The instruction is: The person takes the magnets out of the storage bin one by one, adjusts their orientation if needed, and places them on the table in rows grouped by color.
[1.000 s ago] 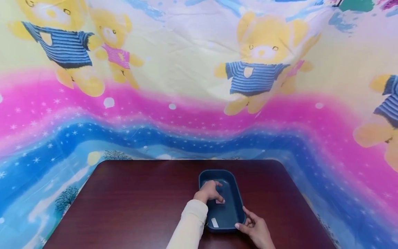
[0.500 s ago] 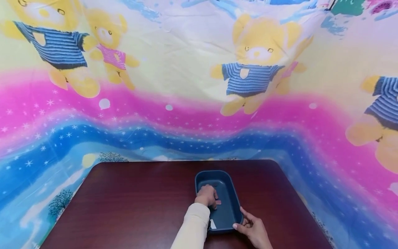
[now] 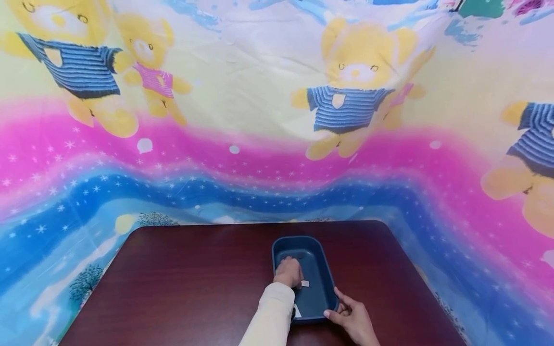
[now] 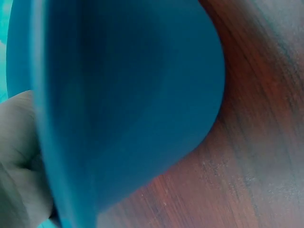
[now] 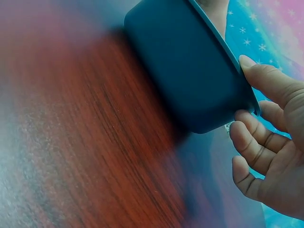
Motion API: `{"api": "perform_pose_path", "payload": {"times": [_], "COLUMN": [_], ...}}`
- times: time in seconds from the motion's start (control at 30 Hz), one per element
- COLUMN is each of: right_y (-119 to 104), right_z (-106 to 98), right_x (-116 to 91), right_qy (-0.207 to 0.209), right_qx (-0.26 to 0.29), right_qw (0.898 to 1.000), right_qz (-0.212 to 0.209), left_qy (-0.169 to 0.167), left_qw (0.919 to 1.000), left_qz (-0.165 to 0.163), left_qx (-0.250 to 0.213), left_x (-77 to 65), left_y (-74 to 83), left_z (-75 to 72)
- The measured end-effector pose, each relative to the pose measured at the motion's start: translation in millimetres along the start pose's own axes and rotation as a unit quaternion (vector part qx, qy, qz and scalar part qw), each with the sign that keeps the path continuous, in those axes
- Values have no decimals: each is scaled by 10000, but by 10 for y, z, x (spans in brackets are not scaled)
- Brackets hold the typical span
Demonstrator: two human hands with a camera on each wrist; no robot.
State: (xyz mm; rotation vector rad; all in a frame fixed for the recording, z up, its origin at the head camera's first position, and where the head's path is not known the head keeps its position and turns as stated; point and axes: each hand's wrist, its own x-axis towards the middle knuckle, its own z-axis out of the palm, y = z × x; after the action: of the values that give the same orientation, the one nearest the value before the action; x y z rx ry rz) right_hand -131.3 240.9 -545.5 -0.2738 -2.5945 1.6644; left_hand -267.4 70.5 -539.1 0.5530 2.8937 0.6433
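Note:
A dark blue rectangular plastic tray with rounded corners rests on the table. My right hand grips its near right corner, thumb on the rim and fingers against the outside; the right wrist view shows this hand close up. Reaching over the left wall, my left hand is inside the tray with fingers bent down, their tips hidden. Beside those fingers is a small pale rectangular piece; whether they hold it cannot be seen. The left wrist view shows mainly the outer tray wall, with part of the hand beyond the rim.
A white slip lies at the tray's near left end, partly behind the left wrist. The dark reddish-brown table extends on both sides. A patterned cloth with bears hangs behind the table.
My left hand, spread over the tray a second ago, has curled its fingers down inside. The small piece looked pinkish before and now looks white. The right hand keeps its grip on the corner.

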Motion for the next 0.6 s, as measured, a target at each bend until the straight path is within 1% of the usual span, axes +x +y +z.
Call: {"api": "perform_pose_path", "payload": {"times": [0.1,0.2,0.3,0.4,0.53,0.6], "right_y": [4,8,19,34,42,41], "right_z": [3,-23,-38,-34,-13,-7], "right_x": [-4,-6,-18,-26,-30,-34], "right_qy": [-14,-34,-73,-121,-215,-233], "right_qx": [61,100,135,241,368,364], "right_qw": [10000,9999,9998,9996,9991,9991], "right_qz": [9,28,85,97,32,30], "left_qy": [-90,-127,-119,-53,152,173], "left_qw": [9989,9965,9950,9955,9981,9988], "left_qz": [-135,-300,-400,-472,-467,-432], "left_qx": [-438,-767,-903,-816,-371,-131], "left_x": [-24,-28,-42,-51,-34,-13], "left_y": [18,71,115,134,116,105], "left_z": [7,10,20,45,110,134]}}
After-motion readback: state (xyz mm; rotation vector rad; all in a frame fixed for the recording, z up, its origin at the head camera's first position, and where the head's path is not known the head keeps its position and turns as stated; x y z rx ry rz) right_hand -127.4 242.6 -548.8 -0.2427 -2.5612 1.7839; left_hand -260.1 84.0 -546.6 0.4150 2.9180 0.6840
